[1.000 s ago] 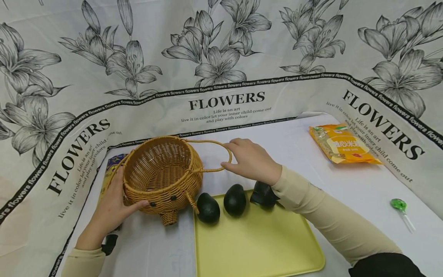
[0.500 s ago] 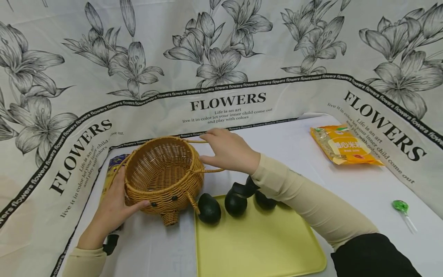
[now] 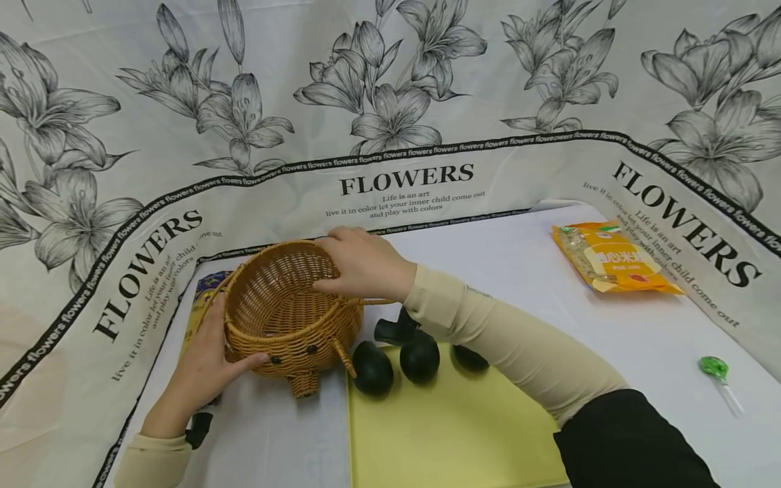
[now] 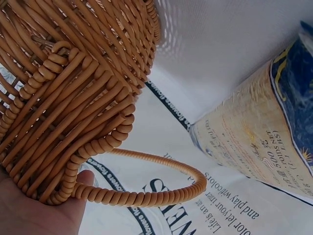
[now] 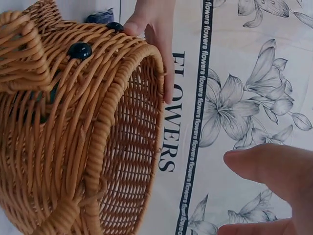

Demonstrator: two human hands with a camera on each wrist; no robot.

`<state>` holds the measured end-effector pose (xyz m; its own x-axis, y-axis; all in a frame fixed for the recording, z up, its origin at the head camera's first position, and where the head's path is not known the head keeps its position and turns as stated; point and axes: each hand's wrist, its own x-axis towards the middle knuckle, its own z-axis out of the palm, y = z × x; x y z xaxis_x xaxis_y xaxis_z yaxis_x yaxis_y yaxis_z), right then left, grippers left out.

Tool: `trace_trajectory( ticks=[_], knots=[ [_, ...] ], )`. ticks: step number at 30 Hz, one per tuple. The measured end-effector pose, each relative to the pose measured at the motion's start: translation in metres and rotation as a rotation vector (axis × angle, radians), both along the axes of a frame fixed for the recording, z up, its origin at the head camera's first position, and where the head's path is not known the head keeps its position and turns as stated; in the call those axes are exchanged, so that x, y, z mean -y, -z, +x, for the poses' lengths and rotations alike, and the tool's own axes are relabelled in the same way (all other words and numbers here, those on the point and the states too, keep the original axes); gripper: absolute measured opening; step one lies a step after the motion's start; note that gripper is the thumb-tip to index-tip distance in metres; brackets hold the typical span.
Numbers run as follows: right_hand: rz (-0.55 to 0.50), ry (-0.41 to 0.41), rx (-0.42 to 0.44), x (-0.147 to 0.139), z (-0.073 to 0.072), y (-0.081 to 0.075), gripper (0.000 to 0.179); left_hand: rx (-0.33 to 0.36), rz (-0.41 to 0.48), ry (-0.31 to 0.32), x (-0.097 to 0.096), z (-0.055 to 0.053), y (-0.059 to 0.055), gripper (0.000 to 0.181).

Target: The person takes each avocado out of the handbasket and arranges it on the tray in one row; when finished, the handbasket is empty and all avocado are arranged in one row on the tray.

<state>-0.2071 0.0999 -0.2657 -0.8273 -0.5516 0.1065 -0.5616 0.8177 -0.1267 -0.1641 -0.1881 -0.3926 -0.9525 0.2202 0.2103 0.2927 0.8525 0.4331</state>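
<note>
A brown wicker basket point(image 3: 305, 339) with black bead eyes and a woven snout stands on the left, its opening facing up. My left hand point(image 3: 210, 359) holds its left side, thumb on the front and fingers along the outside, near a looped handle point(image 4: 146, 198). Over the basket's right rim is my right hand point(image 3: 366, 264), with thumb and fingers spread apart. In the right wrist view, that thumb point(image 5: 264, 166) is clear of the wicker. The right-hand handle point(image 3: 379, 301) passes below this hand, partly hidden.
Several dark green, avocado-shaped fruits point(image 3: 419, 357) sit along the far edge of a yellow tray point(image 3: 451, 434). A yellow and blue packet point(image 4: 254, 122) stands behind the basket's left side. On the right lie an orange food bag point(image 3: 616, 257) and a green lollipop point(image 3: 714, 368).
My right hand has left the end of the right-hand handle and moved left to the basket's rim. The left hand has stayed on the basket, which has hardly moved.
</note>
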Motion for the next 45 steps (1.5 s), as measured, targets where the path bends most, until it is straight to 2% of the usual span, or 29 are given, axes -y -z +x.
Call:
trace_trajectory(
  ticks=[6,13,21,27,29,34,41,45],
  knots=[
    [0.031,-0.021,0.069,0.024,-0.009,0.002,0.073,0.002,0.000,0.000,0.001,-0.001,-0.001,0.122],
    [0.030,-0.055,0.129,0.055,-0.017,0.003,0.068,-0.006,-0.001,0.005,0.002,-0.001,0.001,0.121],
    [0.048,-0.072,0.166,0.086,-0.035,0.002,0.050,-0.027,-0.001,0.006,0.004,-0.002,0.002,0.121],
    [0.045,-0.082,0.170,0.105,-0.052,0.003,0.023,-0.029,0.007,0.011,0.004,-0.004,0.003,0.121],
    [0.042,-0.074,0.163,0.110,-0.057,0.005,0.024,-0.030,0.008,0.011,0.004,-0.004,0.003,0.121],
    [0.063,-0.030,0.188,0.121,-0.070,0.018,0.031,-0.023,-0.002,0.007,0.004,-0.005,0.003,0.120],
    [0.127,0.038,0.256,0.137,-0.084,0.044,0.025,-0.022,-0.003,0.004,0.005,-0.006,0.004,0.121],
    [0.171,0.030,0.311,0.142,-0.088,0.056,0.041,-0.028,0.001,0.007,0.006,-0.006,0.005,0.122]
  ],
)
